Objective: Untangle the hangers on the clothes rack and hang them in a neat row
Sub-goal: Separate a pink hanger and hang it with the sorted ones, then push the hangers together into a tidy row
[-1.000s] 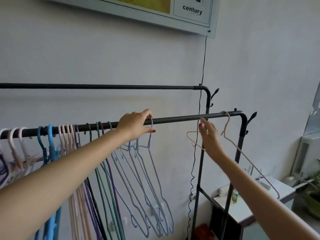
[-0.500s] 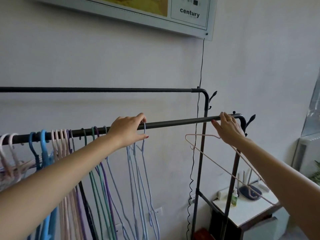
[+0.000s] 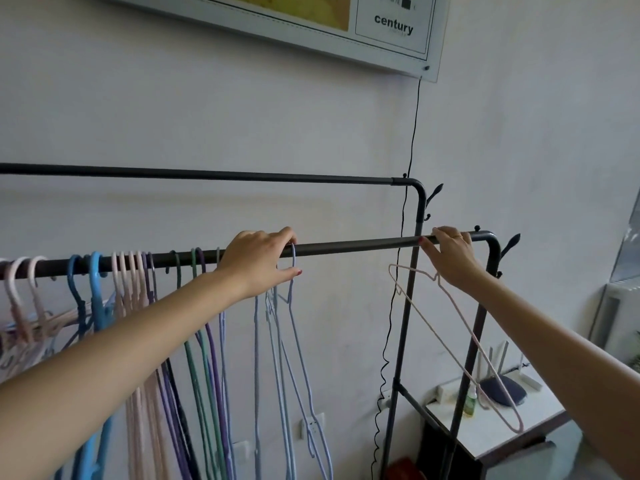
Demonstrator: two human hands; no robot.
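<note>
Hangers all sit on the front rail (image 3: 346,247) of the black metal rack: two pale pink plastic ones far left, two chunky blue, then thin wire ones in pink, purple and green. Left hand (image 3: 258,261) pinches the hook of a light blue wire hanger (image 3: 293,306), roughly three of those. Right hand (image 3: 450,256) curls over the rail, gripping one pink wire hanger (image 3: 460,334) tilted below.

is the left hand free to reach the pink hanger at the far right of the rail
Probably not yet: the left hand is pinching a pale blue hanger, and the right hand already covers the pink hanger.
</note>
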